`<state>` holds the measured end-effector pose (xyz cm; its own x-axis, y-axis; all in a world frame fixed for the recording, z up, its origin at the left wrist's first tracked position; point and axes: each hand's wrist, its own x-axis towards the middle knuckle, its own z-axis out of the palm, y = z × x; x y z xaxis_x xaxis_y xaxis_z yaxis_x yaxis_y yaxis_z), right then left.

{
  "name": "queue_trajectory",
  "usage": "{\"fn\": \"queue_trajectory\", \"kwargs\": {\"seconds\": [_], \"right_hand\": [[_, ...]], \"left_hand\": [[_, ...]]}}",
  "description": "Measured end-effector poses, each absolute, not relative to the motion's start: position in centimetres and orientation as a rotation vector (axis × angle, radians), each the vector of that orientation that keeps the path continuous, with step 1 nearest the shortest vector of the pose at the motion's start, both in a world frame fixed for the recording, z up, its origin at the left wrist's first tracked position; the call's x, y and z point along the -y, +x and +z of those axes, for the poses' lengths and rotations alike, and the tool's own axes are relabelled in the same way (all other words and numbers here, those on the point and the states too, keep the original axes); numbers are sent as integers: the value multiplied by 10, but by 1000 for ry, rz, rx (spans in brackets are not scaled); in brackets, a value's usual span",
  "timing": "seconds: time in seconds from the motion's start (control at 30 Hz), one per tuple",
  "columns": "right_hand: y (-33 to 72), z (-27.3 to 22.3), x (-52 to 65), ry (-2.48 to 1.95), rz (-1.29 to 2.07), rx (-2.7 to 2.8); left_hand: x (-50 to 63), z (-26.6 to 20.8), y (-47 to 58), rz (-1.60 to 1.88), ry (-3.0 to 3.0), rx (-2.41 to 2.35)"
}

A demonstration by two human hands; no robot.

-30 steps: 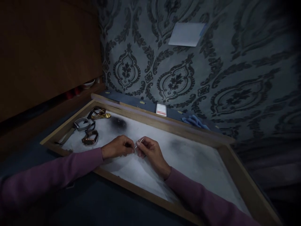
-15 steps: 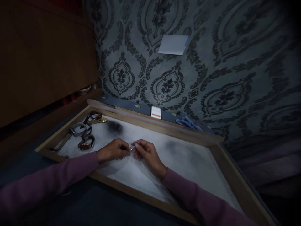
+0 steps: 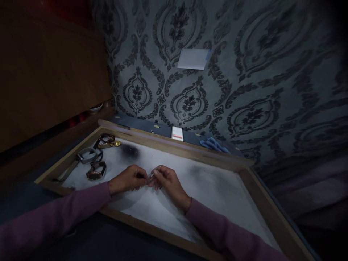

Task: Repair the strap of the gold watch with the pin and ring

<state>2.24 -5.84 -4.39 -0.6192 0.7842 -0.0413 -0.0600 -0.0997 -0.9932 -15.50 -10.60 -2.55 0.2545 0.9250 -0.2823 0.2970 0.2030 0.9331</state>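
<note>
Over the white surface of a wood-rimmed tray (image 3: 152,227), my left hand (image 3: 130,177) is closed in a pinch; whatever is between its fingertips is too small to make out. Its tips come close to those of my right hand (image 3: 170,184), whose thumb and fingers grip a thin shiny metal piece (image 3: 154,172), mostly hidden by the fingers. To the left inside the tray lie a brown-strapped wristwatch (image 3: 96,171), a grey watch band (image 3: 87,155), and a gold-coloured watch (image 3: 115,143) beside dark straps.
On the dark blue surface behind the tray are a small white card (image 3: 177,133) and a crumpled blue cloth (image 3: 214,144). A wooden cabinet (image 3: 51,76) stands on the left, with a white bowl (image 3: 95,108) beneath it. White paper (image 3: 194,59) is on the patterned wall.
The view has shifted slightly, so the scene sits a little lower and further left. Both hands stay close together; the metal piece between them shows less than before.
</note>
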Motion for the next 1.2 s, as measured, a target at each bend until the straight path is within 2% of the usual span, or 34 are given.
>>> {"fn": "queue_trajectory", "kwargs": {"seconds": [0.5, 0.87, 1.2], "right_hand": [[25, -42, 51, -869, 1919, 1295], [32, -46, 34, -879, 1621, 1537], [34, -53, 27, -911, 1568, 1561]], "left_hand": [[104, -28, -157, 640, 1333, -1293], [104, -30, -158, 628, 1374, -1297], [105, -27, -158, 581, 1375, -1337]]}}
